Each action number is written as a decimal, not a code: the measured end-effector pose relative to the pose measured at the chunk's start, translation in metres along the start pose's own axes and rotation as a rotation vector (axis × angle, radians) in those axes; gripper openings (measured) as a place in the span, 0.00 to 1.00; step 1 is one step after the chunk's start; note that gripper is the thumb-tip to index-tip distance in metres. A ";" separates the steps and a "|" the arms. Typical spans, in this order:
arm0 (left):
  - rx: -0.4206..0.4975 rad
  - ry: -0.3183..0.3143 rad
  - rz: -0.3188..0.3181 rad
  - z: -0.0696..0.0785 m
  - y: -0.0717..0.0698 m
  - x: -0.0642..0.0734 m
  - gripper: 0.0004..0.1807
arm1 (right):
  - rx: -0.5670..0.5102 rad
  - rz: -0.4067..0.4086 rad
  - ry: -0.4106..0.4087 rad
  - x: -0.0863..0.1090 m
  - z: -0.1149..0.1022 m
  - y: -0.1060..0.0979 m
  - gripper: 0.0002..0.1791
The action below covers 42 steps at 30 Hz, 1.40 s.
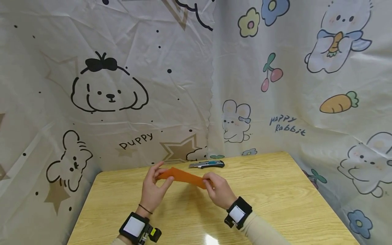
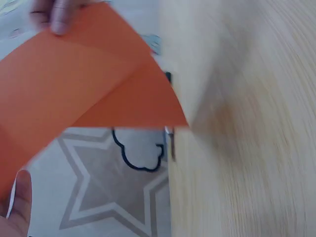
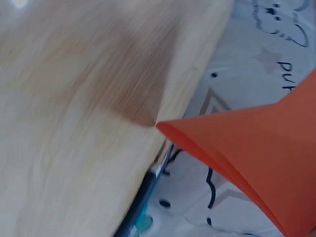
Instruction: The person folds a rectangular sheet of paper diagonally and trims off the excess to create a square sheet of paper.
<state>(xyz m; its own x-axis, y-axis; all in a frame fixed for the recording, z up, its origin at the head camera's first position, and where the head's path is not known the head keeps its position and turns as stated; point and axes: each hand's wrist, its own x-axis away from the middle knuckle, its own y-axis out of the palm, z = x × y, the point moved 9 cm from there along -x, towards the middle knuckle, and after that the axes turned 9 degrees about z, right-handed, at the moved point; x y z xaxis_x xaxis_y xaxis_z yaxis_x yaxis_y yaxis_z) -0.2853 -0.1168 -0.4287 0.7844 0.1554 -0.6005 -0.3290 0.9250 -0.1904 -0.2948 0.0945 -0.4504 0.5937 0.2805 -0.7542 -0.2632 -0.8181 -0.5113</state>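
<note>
Bending above the worktop (image 1: 275, 200) near its far edge, the orange sheet (image 1: 185, 176), presumably light, flexible and easily creased, best gripped at opposite ends, is pinched there by left hand (image 1: 153, 191) and right hand (image 1: 221, 192); utility knife (image 1: 212, 164) along that edge.

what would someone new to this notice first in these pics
The bright orange paper jumps out first, held by the left hand and the right hand over the wooden table. Just beyond it, near the table's far edge, lies a utility knife. On the pale backdrop behind, the large black-outlined puppy face at upper left in the head view also stands out.
</note>
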 end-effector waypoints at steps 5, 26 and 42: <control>0.057 -0.129 -0.099 -0.002 0.017 0.005 0.27 | -0.187 0.040 0.168 0.000 0.010 -0.002 0.02; -0.330 -0.278 -0.268 -0.074 0.064 0.052 0.23 | 0.112 -0.389 0.540 0.039 0.056 0.044 0.41; -0.452 -0.187 -0.524 -0.103 0.099 0.097 0.33 | 0.353 -0.651 0.572 0.082 0.080 0.076 0.38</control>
<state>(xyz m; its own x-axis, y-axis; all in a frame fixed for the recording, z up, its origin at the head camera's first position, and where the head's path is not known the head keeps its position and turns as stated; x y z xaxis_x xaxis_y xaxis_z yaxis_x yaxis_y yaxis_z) -0.2960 -0.0458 -0.5859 0.9627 -0.1752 -0.2062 -0.0382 0.6663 -0.7447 -0.3276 0.0951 -0.5842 0.9648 0.2630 -0.0060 0.0925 -0.3605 -0.9282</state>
